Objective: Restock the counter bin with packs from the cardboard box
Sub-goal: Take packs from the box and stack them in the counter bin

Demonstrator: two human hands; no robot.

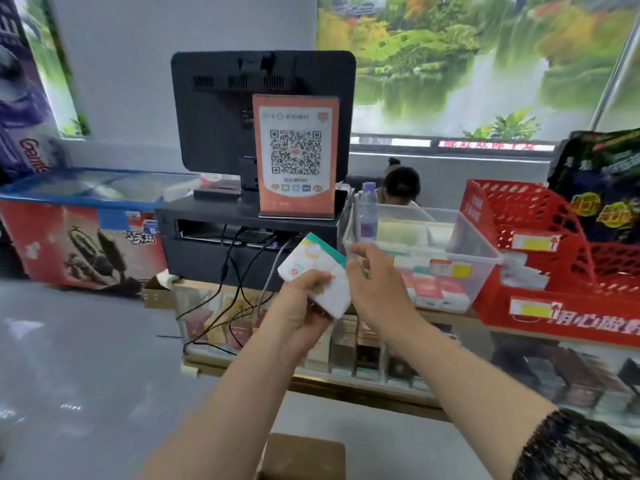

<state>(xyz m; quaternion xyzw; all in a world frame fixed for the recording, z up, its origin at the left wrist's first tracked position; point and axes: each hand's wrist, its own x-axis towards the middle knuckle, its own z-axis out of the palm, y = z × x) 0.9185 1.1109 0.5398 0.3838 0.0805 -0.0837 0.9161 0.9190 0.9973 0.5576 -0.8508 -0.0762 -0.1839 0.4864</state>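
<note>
My left hand (298, 306) grips a small stack of white packs (317, 268) with teal tops, held up in front of the counter. My right hand (375, 278) has its fingers curled at the stack's right edge, and it touches the packs there. Just right of both hands stands the clear plastic counter bin (485, 251) on the glass counter, with red-and-white packs lying in its bottom. The cardboard box (304, 457) shows as a brown corner at the bottom edge, below my arms.
A black monitor (221, 109) with an orange QR sign (296, 154) stands on a black base left of the bin. Red plastic baskets (540, 216) sit to the right. A water bottle (367, 206) and a person's head (401, 183) are behind the bin. A freezer chest (83, 233) stands at the left.
</note>
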